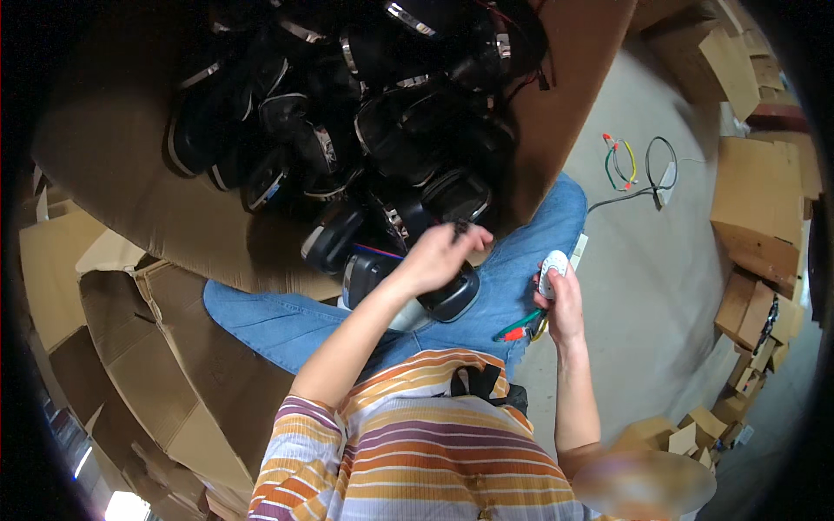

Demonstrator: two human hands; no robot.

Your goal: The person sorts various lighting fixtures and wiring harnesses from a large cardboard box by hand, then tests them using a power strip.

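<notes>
My left hand (445,257) is closed, with a small black piece at its fingertips that I cannot make out. It hovers over a rounded black housing (452,300) in my lap; another black housing (365,276) lies just left of it, under my wrist. My right hand (563,304) grips a white remote control (552,271) with its thumb on the front. Below that hand hang green and yellow wires with red connectors (516,333), above my right thigh. A large heap of black housings with silver trim (321,143) fills the cardboard in front of me.
The heap rests on a big cardboard box (569,87). On the floor to the right lie coloured wires with red clips (621,163) and a white power strip (665,187) with a black cable. Cardboard boxes (756,217) line the right side; opened cartons (165,347) stand at left.
</notes>
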